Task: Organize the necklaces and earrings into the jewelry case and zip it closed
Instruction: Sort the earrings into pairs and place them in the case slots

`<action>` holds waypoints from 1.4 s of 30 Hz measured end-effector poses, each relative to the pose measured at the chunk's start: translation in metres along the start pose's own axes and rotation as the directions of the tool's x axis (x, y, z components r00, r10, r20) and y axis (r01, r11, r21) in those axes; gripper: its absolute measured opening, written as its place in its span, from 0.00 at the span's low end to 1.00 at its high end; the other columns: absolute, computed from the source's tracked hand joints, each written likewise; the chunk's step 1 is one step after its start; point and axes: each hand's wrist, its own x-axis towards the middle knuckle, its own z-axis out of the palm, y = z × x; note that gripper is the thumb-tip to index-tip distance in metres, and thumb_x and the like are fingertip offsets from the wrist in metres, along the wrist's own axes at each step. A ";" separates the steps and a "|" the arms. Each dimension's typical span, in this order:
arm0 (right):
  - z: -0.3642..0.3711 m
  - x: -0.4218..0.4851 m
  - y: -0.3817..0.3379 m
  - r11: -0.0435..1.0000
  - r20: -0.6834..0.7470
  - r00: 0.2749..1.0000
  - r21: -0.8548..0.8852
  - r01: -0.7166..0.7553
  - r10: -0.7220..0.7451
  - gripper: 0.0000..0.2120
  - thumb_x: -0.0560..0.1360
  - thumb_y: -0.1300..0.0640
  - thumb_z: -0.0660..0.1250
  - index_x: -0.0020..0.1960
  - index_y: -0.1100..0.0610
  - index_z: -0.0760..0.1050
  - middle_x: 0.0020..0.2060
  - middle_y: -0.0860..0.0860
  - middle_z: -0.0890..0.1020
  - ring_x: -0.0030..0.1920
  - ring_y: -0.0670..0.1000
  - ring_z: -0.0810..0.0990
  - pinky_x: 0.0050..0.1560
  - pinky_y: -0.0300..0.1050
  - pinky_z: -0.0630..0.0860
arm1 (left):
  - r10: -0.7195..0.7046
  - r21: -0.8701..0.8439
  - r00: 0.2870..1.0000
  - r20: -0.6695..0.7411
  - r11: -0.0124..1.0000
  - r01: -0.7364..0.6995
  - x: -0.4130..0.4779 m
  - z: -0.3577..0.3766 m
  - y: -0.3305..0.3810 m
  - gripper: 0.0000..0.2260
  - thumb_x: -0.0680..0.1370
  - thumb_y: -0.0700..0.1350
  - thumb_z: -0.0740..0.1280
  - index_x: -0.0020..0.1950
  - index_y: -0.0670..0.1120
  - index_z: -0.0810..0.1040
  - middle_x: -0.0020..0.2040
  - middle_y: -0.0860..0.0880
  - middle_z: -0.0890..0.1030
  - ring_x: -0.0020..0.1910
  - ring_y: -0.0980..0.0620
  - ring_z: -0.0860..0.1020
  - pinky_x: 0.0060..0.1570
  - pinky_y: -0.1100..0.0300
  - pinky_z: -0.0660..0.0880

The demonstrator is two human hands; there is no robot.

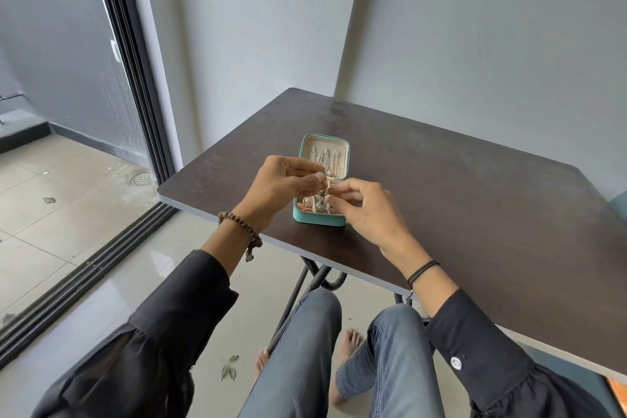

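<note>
A small teal jewelry case lies open near the table's left front edge, its cream lid tipped back with silver chains hanging inside. Rose-gold earrings sit in the lower tray's left compartment. My left hand and my right hand hover just above the tray, fingertips nearly meeting. Between them they pinch a small rose-gold and silver piece of jewelry; its exact shape is too small to tell. My hands hide part of the tray.
The dark brown table stands in a corner against grey walls. A sliding door track runs along the floor on the left. My knees and bare feet are under the table's front edge.
</note>
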 end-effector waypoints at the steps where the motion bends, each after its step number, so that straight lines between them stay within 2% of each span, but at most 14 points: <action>1: 0.000 0.000 0.001 1.000 -0.005 1.000 0.013 0.002 -0.002 0.08 0.77 0.53 0.74 0.55 0.50 0.84 0.47 0.44 0.87 0.48 0.40 0.85 0.50 0.35 0.78 | 0.000 0.006 1.000 0.001 1.000 0.000 0.000 0.000 0.000 0.10 0.77 0.38 0.74 0.57 0.38 0.84 0.48 0.41 0.87 0.48 0.47 0.87 0.52 0.57 0.83; 5: -0.002 0.001 0.003 0.998 -0.019 1.000 0.055 0.003 -0.002 0.07 0.77 0.56 0.74 0.54 0.51 0.85 0.46 0.45 0.87 0.47 0.42 0.85 0.49 0.39 0.82 | 0.011 0.066 1.000 -0.001 0.998 -0.011 0.001 0.001 -0.004 0.08 0.77 0.39 0.74 0.56 0.41 0.85 0.47 0.42 0.87 0.50 0.44 0.86 0.56 0.53 0.82; 7: -0.002 0.002 0.005 0.998 -0.030 1.000 0.069 0.002 0.001 0.05 0.77 0.57 0.74 0.53 0.51 0.85 0.45 0.45 0.87 0.46 0.42 0.85 0.46 0.38 0.81 | 0.020 0.132 1.000 -0.005 0.991 -0.020 0.001 0.000 -0.006 0.07 0.77 0.41 0.75 0.54 0.44 0.87 0.46 0.44 0.87 0.48 0.48 0.86 0.56 0.52 0.82; 9: -0.003 0.002 0.006 0.997 -0.046 0.999 0.081 0.004 -0.001 0.05 0.77 0.57 0.73 0.51 0.50 0.85 0.44 0.45 0.87 0.44 0.42 0.85 0.42 0.36 0.78 | 0.029 0.214 1.000 -0.007 0.977 -0.026 0.000 0.000 -0.006 0.07 0.76 0.41 0.75 0.53 0.45 0.87 0.46 0.46 0.87 0.46 0.51 0.85 0.53 0.56 0.82; 13: -0.005 0.002 0.006 0.995 -0.057 0.998 0.096 0.008 -0.003 0.04 0.77 0.58 0.73 0.50 0.50 0.85 0.43 0.45 0.87 0.43 0.43 0.85 0.41 0.35 0.77 | 0.042 0.372 0.999 -0.010 0.927 -0.035 0.000 0.001 -0.006 0.06 0.77 0.42 0.75 0.54 0.46 0.87 0.48 0.49 0.87 0.48 0.54 0.84 0.45 0.68 0.77; 16: -0.007 0.001 0.007 0.996 -0.057 0.998 0.094 0.012 -0.007 0.04 0.77 0.57 0.73 0.49 0.50 0.85 0.43 0.45 0.87 0.44 0.44 0.85 0.41 0.36 0.77 | 0.047 0.422 0.999 0.000 0.906 -0.043 0.000 0.003 -0.007 0.07 0.78 0.41 0.73 0.56 0.45 0.87 0.49 0.48 0.87 0.49 0.54 0.85 0.47 0.68 0.79; 17: -0.007 0.001 0.008 0.995 -0.056 0.998 0.095 0.014 -0.008 0.04 0.77 0.57 0.73 0.49 0.50 0.84 0.42 0.46 0.87 0.45 0.44 0.85 0.41 0.36 0.77 | 0.053 0.444 0.999 0.003 0.895 -0.049 0.000 0.004 -0.006 0.08 0.78 0.41 0.73 0.56 0.45 0.87 0.49 0.48 0.87 0.48 0.55 0.84 0.47 0.69 0.79; 20: -0.009 0.001 0.009 0.995 -0.057 0.998 0.097 0.020 -0.014 0.03 0.77 0.56 0.73 0.49 0.49 0.84 0.43 0.46 0.87 0.45 0.44 0.85 0.41 0.37 0.77 | 0.074 0.519 0.997 -0.001 0.852 -0.063 0.000 0.006 -0.004 0.08 0.79 0.42 0.72 0.57 0.45 0.87 0.48 0.50 0.84 0.40 0.60 0.79 0.38 0.77 0.73; 23: -0.011 0.001 0.011 0.995 -0.066 0.998 0.093 0.024 -0.018 0.04 0.77 0.56 0.73 0.49 0.49 0.85 0.42 0.45 0.87 0.45 0.44 0.85 0.43 0.39 0.79 | 0.077 0.546 0.997 -0.002 0.835 -0.063 0.002 0.008 -0.004 0.07 0.79 0.42 0.73 0.56 0.45 0.87 0.47 0.48 0.85 0.38 0.61 0.76 0.36 0.79 0.70; 26: -0.011 0.002 0.013 0.995 -0.082 0.997 0.099 0.020 -0.012 0.04 0.76 0.56 0.73 0.48 0.48 0.85 0.41 0.45 0.87 0.44 0.44 0.85 0.45 0.43 0.81 | 0.066 0.572 0.998 0.008 0.818 -0.059 0.001 0.008 -0.004 0.06 0.78 0.41 0.73 0.53 0.44 0.87 0.47 0.49 0.86 0.38 0.61 0.78 0.37 0.78 0.71; 30: -0.011 0.001 0.014 0.997 -0.076 0.997 0.081 0.016 -0.010 0.04 0.77 0.55 0.73 0.48 0.48 0.85 0.41 0.45 0.87 0.45 0.44 0.85 0.45 0.43 0.82 | 0.049 0.600 0.998 0.049 0.797 -0.069 -0.001 0.009 -0.004 0.07 0.76 0.41 0.75 0.54 0.44 0.87 0.48 0.50 0.86 0.39 0.63 0.78 0.38 0.79 0.71; 35: -0.011 0.001 0.013 0.996 -0.102 0.995 0.088 0.019 -0.010 0.04 0.77 0.56 0.72 0.48 0.48 0.85 0.41 0.45 0.87 0.44 0.44 0.85 0.46 0.44 0.82 | 0.091 0.543 0.993 -0.075 0.839 -0.036 -0.002 0.007 -0.008 0.07 0.76 0.40 0.74 0.53 0.45 0.87 0.49 0.50 0.85 0.36 0.59 0.75 0.33 0.74 0.71; 39: -0.011 0.002 0.016 0.999 -0.134 0.991 0.038 0.005 0.000 0.04 0.77 0.55 0.72 0.48 0.48 0.85 0.43 0.42 0.86 0.46 0.41 0.84 0.49 0.46 0.83 | 0.103 0.505 0.978 -0.184 0.863 0.004 0.000 -0.002 -0.014 0.08 0.76 0.45 0.76 0.55 0.48 0.85 0.50 0.53 0.85 0.33 0.62 0.76 0.33 0.73 0.69; 42: -0.011 0.002 0.017 1.000 -0.164 0.986 -0.004 0.007 -0.007 0.04 0.76 0.55 0.72 0.48 0.48 0.84 0.44 0.41 0.86 0.45 0.40 0.82 0.49 0.41 0.80 | 0.057 0.479 0.982 -0.180 0.877 0.037 0.000 -0.009 -0.015 0.15 0.75 0.51 0.77 0.59 0.47 0.83 0.53 0.53 0.83 0.39 0.60 0.78 0.36 0.68 0.71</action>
